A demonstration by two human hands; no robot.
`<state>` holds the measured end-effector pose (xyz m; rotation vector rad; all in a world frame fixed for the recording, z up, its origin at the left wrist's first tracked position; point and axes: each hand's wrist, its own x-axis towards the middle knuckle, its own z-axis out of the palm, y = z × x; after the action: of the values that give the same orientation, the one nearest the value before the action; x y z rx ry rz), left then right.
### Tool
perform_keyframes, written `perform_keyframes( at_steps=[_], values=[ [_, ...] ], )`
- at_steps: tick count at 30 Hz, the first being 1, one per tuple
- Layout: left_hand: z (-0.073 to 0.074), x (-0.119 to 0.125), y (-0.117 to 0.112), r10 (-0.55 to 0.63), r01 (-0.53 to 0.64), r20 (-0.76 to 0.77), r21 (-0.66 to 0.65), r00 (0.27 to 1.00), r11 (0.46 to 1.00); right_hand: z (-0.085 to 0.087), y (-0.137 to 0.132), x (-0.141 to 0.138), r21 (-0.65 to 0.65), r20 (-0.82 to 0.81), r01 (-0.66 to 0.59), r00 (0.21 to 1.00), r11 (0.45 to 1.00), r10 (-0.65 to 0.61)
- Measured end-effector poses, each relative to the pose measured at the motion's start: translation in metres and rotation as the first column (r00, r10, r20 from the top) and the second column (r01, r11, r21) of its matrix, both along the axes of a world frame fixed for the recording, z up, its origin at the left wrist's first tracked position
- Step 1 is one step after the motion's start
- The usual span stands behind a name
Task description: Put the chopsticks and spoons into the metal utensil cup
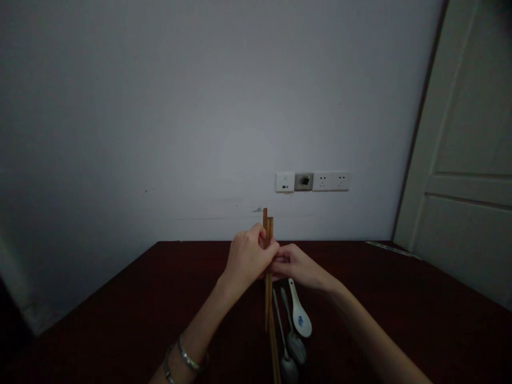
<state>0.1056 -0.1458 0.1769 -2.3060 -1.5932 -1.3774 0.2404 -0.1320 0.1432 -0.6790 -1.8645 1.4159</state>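
Observation:
My left hand point(250, 257) is closed around a bundle of brown wooden chopsticks point(269, 298), held upright above the dark red table point(120, 314). Their tips stick up past my fingers and their lower ends hang down toward me. My right hand point(298, 265) pinches the same chopsticks from the right, touching my left hand. Bracelets circle my left wrist. Below my hands lie a white ceramic spoon with a blue mark point(299, 313) and two metal spoons point(291, 341), on the table.
A pale wall stands behind the table, with a row of power sockets point(312, 182) just above my hands. A white door point(464, 160) is at the right. The light is dim.

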Motion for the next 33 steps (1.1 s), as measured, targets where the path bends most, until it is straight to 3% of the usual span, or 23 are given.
perform_keyframes(
  at_steps=[3, 5, 8, 11, 14, 29, 33],
  values=[
    [0.001, -0.004, 0.004, -0.253, 0.267, 0.198, -0.046, 0.947, 0.963, 0.000, 0.003, 0.008, 0.003, 0.024, -0.047, 0.999, 0.999, 0.047],
    [0.001, -0.006, 0.007, -0.397, 0.459, 0.369, -0.095, 0.840, 0.883, 0.000, 0.005, 0.012, -0.001, 0.038, -0.070, 0.997, 0.998, 0.070],
    [0.001, -0.007, 0.011, -0.432, 0.612, 0.571, -0.163, 0.699, 0.774, 0.000, 0.006, 0.015, -0.021, 0.027, -0.089, 0.996, 0.996, 0.090],
    [0.001, -0.007, 0.013, -0.397, 0.648, 0.657, -0.187, 0.641, 0.738, -0.001, 0.005, 0.015, -0.040, -0.003, -0.081, 0.997, 0.996, 0.081],
    [0.000, -0.007, 0.014, -0.393, 0.662, 0.670, -0.197, 0.629, 0.723, -0.003, 0.006, 0.016, -0.044, 0.008, -0.059, 0.998, 0.997, 0.059],
    [-0.004, -0.007, 0.015, -0.399, 0.623, 0.607, -0.210, 0.687, 0.753, -0.007, 0.008, 0.010, -0.032, 0.080, 0.009, 0.997, 0.999, -0.006],
    [-0.005, -0.008, 0.015, -0.386, 0.616, 0.603, -0.230, 0.698, 0.754, -0.002, 0.008, 0.019, 0.046, 0.138, -0.016, 0.990, 0.999, 0.010]
  ],
)
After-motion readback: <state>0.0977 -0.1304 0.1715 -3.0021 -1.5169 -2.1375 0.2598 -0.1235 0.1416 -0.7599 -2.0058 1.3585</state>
